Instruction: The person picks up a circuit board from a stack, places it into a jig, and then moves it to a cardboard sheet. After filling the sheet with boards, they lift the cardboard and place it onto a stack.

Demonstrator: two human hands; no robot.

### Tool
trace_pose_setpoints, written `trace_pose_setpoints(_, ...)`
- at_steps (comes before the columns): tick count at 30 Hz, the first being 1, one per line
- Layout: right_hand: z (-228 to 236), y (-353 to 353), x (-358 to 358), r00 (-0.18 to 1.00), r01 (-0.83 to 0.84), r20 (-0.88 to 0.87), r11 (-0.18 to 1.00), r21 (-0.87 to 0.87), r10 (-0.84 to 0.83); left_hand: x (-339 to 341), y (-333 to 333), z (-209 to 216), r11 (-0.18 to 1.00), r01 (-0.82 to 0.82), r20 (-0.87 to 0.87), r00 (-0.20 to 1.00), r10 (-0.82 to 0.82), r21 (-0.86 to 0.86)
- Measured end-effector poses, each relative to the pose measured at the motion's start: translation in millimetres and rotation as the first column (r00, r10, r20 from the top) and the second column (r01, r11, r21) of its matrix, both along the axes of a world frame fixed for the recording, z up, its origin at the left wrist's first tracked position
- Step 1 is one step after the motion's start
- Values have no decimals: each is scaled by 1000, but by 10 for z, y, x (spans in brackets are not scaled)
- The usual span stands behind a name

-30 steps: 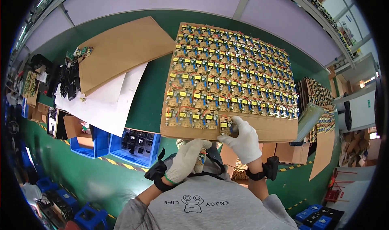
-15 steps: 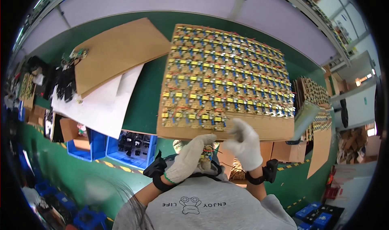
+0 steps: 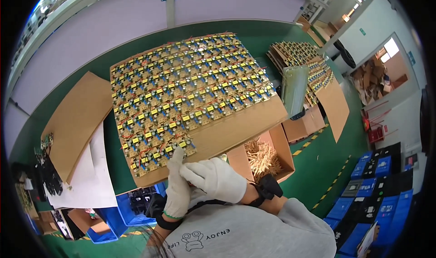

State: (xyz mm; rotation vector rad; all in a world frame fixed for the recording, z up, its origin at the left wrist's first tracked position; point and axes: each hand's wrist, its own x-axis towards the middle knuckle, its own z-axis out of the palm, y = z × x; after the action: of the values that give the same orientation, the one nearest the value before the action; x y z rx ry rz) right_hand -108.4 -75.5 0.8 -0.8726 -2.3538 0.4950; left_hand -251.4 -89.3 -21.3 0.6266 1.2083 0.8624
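Both my hands wear white knit gloves and meet close to my body at the near edge of a cardboard sheet [image 3: 245, 126]. My left hand [image 3: 176, 192] has its fingers held together and pointing up, their tips by the front row of small circuit boards [image 3: 181, 90]. From the right, my right hand [image 3: 218, 180] curls its fingers against the left one. Whatever lies between the gloves is hidden. The boards carry yellow blocks, blue parts and red wires, and stand in several tight rows, leaving a bare cardboard strip at the near right.
Left of the sheet lie brown cardboard [image 3: 77, 117] and white sheets [image 3: 93, 176]. Below right, an open box [image 3: 284, 153] holds thin tan pieces. More boards [image 3: 295, 53] sit stacked at the far right, beside a translucent tray [image 3: 294, 92]. Blue bins [image 3: 131, 208] stand under the table.
My view has swung right, so the table appears shifted left and tilted. My right hand has come over against the left. The circuit board seen in my left hand earlier is now hidden.
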Motion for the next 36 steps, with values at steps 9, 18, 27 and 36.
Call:
trace_pose_setpoints(9,-54,125,70,981,45,196,983,-179,-9,-171,-48,-80,922,155,-210,974,-83,356)
trace_pose_setpoints(18,-40,358,222,990,142,33,983,-116,-139,-172,-94,44,936,-49,-118,988,96,349)
trace_pose_setpoints(27,-356,566,408,901,308,269,939,153,-339,-489,-168,-70,748,-254,-194,870,454,613)
trace_pose_setpoints(36,-331,658,489,959,191,210,982,11,-189,-457,-219,-104,757,-274,-189,867,462,593)
